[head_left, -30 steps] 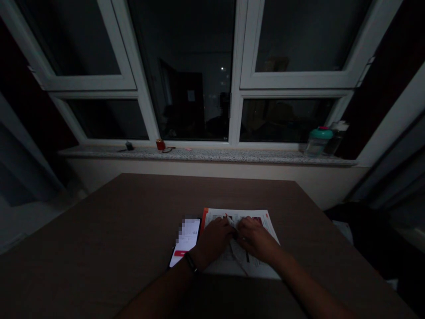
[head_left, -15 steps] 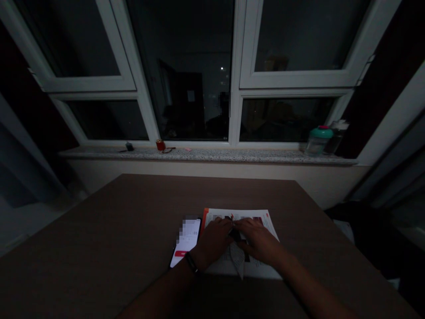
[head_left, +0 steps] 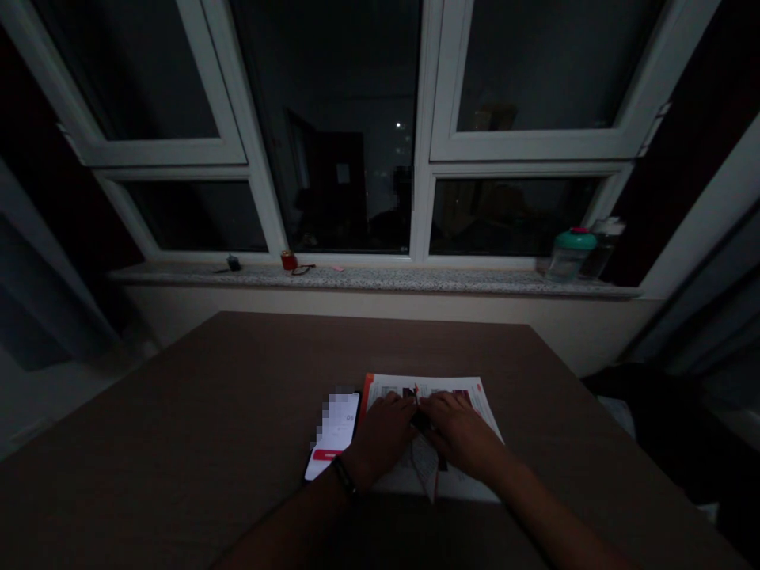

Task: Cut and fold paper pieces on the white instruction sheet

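A printed sheet or booklet (head_left: 469, 483) with an orange left edge lies on the brown table. Over it, my left hand (head_left: 383, 435) and my right hand (head_left: 460, 431) meet at the fingertips, both pinching a small folded piece of printed paper (head_left: 425, 463). Its pointed end hangs toward me between the hands. The fingers and a dark patch hide its upper part. A dark band (head_left: 343, 475) circles my left wrist. Left of the booklet, a phone (head_left: 336, 427) with a lit screen lies close to my left hand.
The table (head_left: 267, 380) reaches toward a granite windowsill (head_left: 380, 279). On the sill stand a red container (head_left: 288, 260), a small dark object (head_left: 233, 262) and a teal-lidded bottle (head_left: 571, 253) beside another clear bottle (head_left: 604, 247). Dark items lie right of the table.
Both hands stay on the folded paper, with only slight finger shifts. The paper's hanging point has turned a little, and a reddish edge shows on it.
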The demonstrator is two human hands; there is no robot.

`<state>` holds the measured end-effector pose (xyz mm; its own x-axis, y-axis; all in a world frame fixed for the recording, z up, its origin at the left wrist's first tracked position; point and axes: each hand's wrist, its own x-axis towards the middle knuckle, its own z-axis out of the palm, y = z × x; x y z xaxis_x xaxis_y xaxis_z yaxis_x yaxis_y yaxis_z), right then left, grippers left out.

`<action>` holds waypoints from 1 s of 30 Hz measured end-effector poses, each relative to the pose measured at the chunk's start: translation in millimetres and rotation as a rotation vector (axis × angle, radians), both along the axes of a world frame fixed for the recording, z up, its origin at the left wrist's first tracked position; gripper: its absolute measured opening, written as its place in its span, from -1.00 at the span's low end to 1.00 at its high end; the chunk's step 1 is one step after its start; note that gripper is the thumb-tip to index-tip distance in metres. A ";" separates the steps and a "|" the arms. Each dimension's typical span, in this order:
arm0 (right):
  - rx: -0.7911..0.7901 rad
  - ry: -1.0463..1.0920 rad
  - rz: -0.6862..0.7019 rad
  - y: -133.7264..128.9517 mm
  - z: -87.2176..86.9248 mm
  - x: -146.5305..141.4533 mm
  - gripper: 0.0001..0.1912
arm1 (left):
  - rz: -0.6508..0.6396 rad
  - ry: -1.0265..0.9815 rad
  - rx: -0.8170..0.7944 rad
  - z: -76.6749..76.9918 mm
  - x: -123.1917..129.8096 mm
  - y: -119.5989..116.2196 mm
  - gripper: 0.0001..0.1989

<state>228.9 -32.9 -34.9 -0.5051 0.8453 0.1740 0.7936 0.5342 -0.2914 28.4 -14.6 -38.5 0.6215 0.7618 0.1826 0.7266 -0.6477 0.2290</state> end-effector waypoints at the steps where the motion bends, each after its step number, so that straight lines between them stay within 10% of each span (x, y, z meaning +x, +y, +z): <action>1: 0.013 0.007 -0.001 0.7 0.0 -1.2 -0.53 | 0.000 -0.001 -0.001 0.9 -0.2 -0.2 -0.67; 30: 0.006 0.026 0.057 5.2 -10.2 4.5 -0.39 | -0.076 -0.026 0.006 1.8 -6.1 2.4 -0.45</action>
<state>233.4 -27.7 -45.0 -0.5476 0.8143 0.1927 0.7539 0.5800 -0.3086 22.3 -12.2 -36.7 0.6723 0.7117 0.2038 0.6694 -0.7020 0.2432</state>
